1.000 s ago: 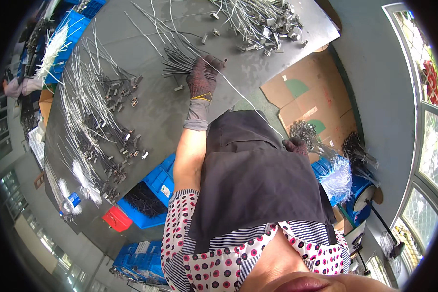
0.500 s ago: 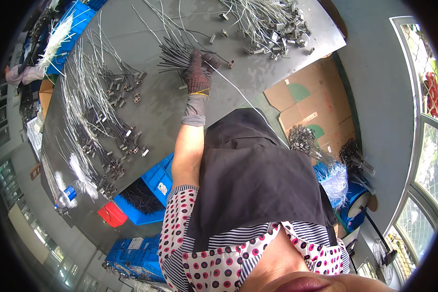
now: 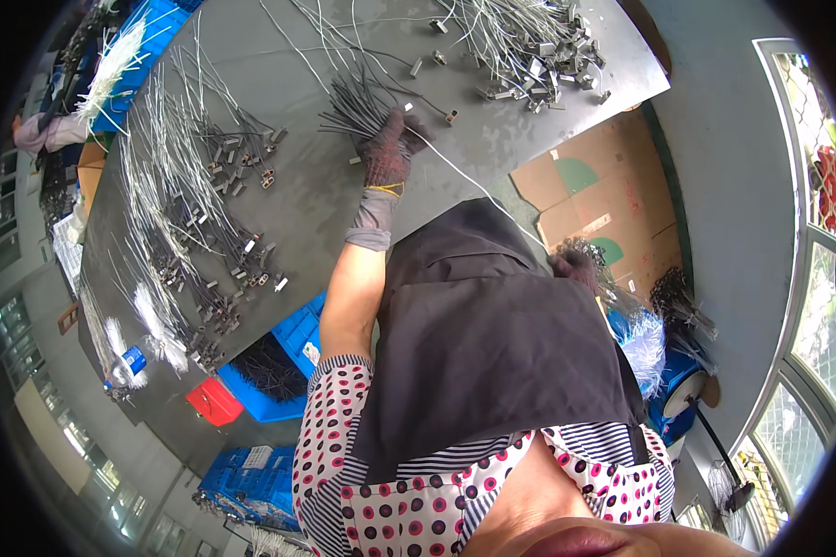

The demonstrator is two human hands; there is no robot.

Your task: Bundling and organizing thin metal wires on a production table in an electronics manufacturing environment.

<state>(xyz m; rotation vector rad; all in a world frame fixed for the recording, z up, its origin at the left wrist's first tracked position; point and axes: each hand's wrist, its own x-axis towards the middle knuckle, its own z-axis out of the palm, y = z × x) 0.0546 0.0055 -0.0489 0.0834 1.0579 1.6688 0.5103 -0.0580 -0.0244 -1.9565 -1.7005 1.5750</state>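
Note:
My left hand, in a dark knitted glove with a grey cuff, is closed around a bundle of dark grey cables above the metal table. A white cable runs from this hand over the apron to the right side. There my right hand, also in a dark glove, shows only in part, at the cable's lower end. It is beside a bunch of dark coiled cables; its fingers are too dark to make out. A small connector on a cable lies just right of the left hand.
Cables with metal connectors are heaped at the table's far right. More cables spread along its left side. Cardboard lies beyond the right edge. A blue crate and a red box stand below the table's near edge.
My right hand has come into view beside the coiled cables at the right. My left hand has shifted slightly right and nearer, still holding the bundle, and the view has moved a little.

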